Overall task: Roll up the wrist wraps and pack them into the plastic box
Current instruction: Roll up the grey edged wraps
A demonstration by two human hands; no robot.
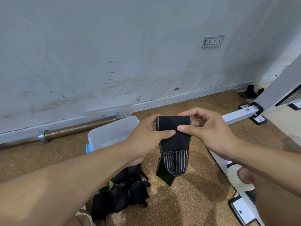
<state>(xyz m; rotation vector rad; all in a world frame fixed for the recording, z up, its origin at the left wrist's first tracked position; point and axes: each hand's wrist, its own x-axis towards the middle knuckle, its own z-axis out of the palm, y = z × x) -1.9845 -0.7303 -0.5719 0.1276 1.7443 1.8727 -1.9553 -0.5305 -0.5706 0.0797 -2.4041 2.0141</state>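
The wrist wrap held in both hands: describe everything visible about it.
The wrist wrap is a black band of what looks like elastic woven fabric with pale edging. Its upper part is plain black and folded over at the top; lower down comes a section with grey lengthwise stripes, and a plain black end hangs loose. The left hand and right hand pinch its top, thumbs in front, holding it in the air above the floor. It is not rolled yet.

Cork floor (187, 201) carries plastic box (112, 132), wraps (120, 196), barbell (73, 129).
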